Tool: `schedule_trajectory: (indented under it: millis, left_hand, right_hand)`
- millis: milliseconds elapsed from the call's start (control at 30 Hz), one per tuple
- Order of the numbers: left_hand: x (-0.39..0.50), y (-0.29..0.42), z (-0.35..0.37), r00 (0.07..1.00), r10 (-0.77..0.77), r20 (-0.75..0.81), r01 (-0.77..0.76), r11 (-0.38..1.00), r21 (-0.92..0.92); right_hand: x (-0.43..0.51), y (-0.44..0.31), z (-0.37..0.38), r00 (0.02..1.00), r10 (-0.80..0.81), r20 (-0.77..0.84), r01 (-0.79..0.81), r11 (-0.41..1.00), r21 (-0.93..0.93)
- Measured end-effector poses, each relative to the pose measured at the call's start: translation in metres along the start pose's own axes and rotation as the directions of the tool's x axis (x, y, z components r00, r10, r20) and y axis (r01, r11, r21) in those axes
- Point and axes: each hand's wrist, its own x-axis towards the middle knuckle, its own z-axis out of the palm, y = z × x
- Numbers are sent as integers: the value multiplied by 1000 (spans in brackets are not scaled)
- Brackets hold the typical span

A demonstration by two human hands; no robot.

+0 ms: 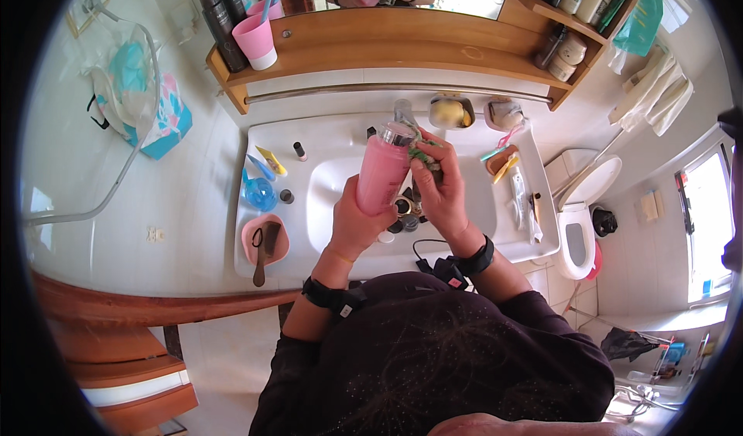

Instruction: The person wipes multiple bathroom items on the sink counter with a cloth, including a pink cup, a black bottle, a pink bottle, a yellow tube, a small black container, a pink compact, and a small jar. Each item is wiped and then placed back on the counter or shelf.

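Observation:
My left hand (363, 218) grips the lower part of a pink bottle (380, 174) with a silvery, clear-topped cap, tilted above the sink basin (328, 195). In my right hand (442, 189) is a bunched green-and-white cloth (426, 156), pressed close against the bottle's cap and shoulder. Whether the cloth touches the cap or only the shoulder I cannot tell. Below my hands, several small cosmetic jars and caps (409, 222) lie in the basin, partly hidden by my hands. Behind the bottle stands the faucet (403, 109), mostly covered.
A wooden shelf (371, 47) with a metal towel bar (395, 89) overhangs the back. On the left counter are a blue bottle (259, 194) and a pink bowl (249, 244) with a comb (266, 253). Toothpaste (517, 189) lies right, near the toilet (576, 244).

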Motion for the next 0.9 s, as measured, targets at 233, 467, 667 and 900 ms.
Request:
schedule_trajectory:
  millis: [233, 467, 667, 900]
  left_hand:
    - [7, -4, 3, 974, 196, -110, -176, 969, 174]
    - [-1, -14, 1, 943, -64, 326, 291, 630, -720]
    - [-1, -30, -10, 950, 84, 302, 212, 540, -815]
    - [-11, -41, -10, 834, 203, 514, 462, 252, -850]
  right_hand:
    - [5, -31, -4, 927, -322, 193, 359, 912, -199]
    - [-4, 4, 10, 880, -352, 319, 359, 933, 39]
    - [-23, -1, -14, 843, -171, 510, 47, 968, 248]
    - [18, -29, -23, 986, -8, 166, -35, 967, 254]
